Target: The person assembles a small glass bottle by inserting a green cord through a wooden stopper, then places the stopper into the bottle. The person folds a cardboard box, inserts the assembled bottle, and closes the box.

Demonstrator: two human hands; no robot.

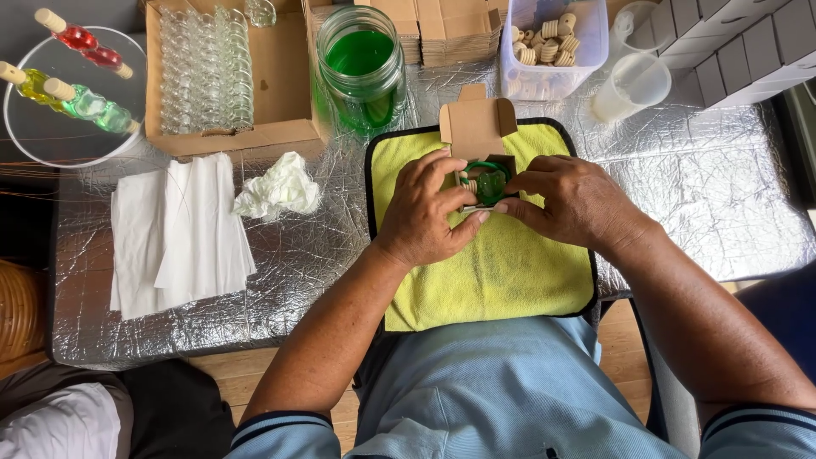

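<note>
A small open cardboard box stands on a yellow cloth, its lid flap up. Inside it lies a small green glass bottle with a green cord. My left hand grips the box's left side, thumb over the opening. From the right, my right hand holds the box, its fingertips touching the bottle. Both hands meet over the box at the middle of the cloth.
A large jar of green liquid stands behind the cloth. A cardboard tray of clear glass bottles is at back left, a tub of wooden stoppers at back right. White paper sheets and a crumpled tissue lie left.
</note>
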